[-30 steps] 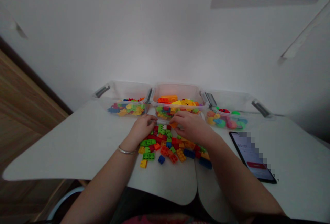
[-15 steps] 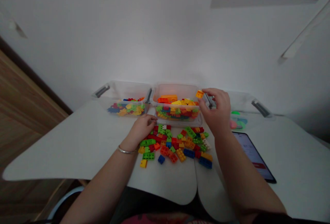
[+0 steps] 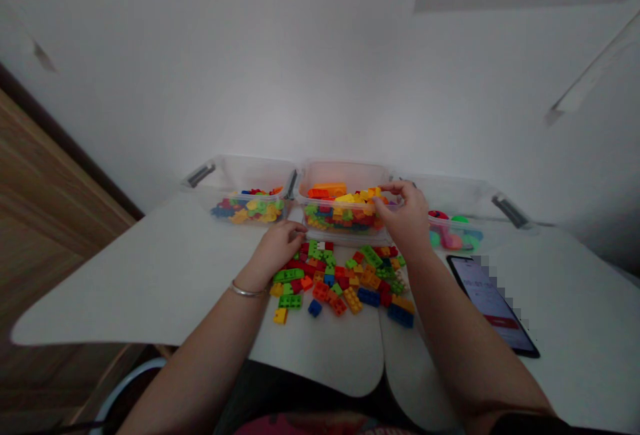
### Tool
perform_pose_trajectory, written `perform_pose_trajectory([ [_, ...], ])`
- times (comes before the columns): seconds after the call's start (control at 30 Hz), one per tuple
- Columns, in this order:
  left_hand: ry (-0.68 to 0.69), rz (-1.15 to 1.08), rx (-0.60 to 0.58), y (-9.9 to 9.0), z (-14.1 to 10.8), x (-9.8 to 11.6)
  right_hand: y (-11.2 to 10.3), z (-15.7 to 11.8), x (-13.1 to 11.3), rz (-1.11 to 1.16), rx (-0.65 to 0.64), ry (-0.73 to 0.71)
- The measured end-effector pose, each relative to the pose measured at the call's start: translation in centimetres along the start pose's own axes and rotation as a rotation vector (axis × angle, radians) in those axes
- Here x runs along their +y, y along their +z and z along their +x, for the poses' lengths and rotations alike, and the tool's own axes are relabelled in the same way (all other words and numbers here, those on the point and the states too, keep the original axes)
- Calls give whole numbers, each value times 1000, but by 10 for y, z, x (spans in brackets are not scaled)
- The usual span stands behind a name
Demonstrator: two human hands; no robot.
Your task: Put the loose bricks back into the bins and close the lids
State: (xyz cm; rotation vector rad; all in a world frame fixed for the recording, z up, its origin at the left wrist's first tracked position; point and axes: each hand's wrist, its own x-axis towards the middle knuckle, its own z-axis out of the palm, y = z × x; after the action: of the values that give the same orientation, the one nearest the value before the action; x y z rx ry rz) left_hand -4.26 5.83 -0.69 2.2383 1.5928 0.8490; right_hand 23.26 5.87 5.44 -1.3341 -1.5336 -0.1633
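Note:
My right hand (image 3: 406,217) is at the right side of the middle clear plastic box (image 3: 345,240). Its thumb and forefinger pinch a yellow-orange toy brick (image 3: 373,193) over the heap of bricks inside. My left hand (image 3: 280,246), with a bracelet at the wrist, rests on the table at the upper left of a loose brick pile (image 3: 330,279). Its fingers are loosely bent and apart, with no brick visible in them. The pile mixes red, green, orange, yellow, blue and white bricks. A blue brick (image 3: 315,308) and a yellow brick (image 3: 281,315) lie at its near edge.
A second clear box (image 3: 250,171) with mixed bricks stands on the left. The right-hand box (image 3: 465,195) holds round coloured pieces. A phone (image 3: 495,308) lies on the white table (image 3: 125,275) beside my right forearm. A wall rises behind the boxes.
My right hand has moved left and down with the yellow-orange brick, from the box's right rim to over its contents. My left hand stays in place.

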Motion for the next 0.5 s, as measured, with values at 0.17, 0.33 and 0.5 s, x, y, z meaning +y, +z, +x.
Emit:
perform_pose_trajectory([
  [0.17, -1, 4, -11, -1, 0, 1, -1, 1, 3, -26, -23, -32],
  [0.33, -8, 13, -26, -3, 0, 3, -16, 4, -11, 36, 7, -184],
  [0.5, -2, 28, -32, -4, 1, 3, -27, -2, -36, 149, -176, -357],
])
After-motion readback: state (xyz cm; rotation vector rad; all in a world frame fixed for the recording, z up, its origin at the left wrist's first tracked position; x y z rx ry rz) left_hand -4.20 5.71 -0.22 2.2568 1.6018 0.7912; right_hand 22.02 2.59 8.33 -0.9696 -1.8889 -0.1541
